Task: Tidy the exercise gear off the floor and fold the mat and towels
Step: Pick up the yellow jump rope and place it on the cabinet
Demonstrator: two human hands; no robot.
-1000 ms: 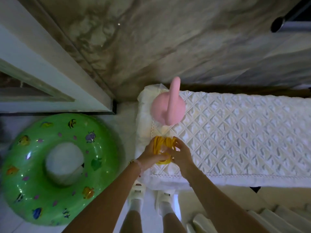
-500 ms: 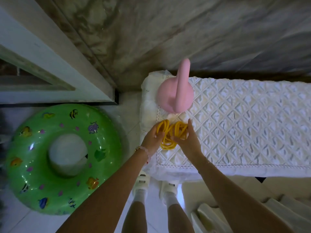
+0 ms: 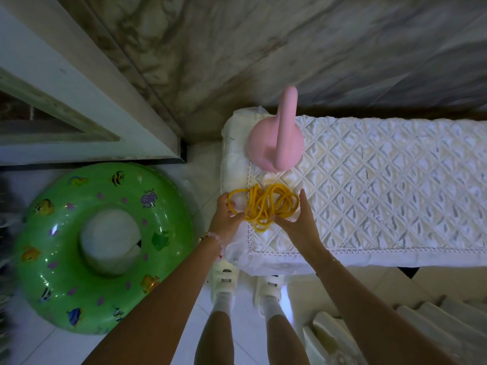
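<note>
Coiled yellow rope (image 3: 263, 206) on surface (image 3: 395, 196), between grips: left grip (image 3: 227, 216) apparently pinching near loop; right grip (image 3: 299, 223) fingers straight, flanking right side.

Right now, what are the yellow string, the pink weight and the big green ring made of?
Yellow string: probably rubbery or plastic cord; it looks smooth, round and lies in loose loops.
Pink weight: matte coating, perhaps vinyl or rubber; no shine, inside hidden.
Green ring: thin shiny plastic, air-filled; glossy glints, printed fish.

Yellow rope (image 3: 257, 209) lies loosely coiled on quilted cover (image 3: 382, 193), beside pink kettlebell (image 3: 263, 146)
</note>
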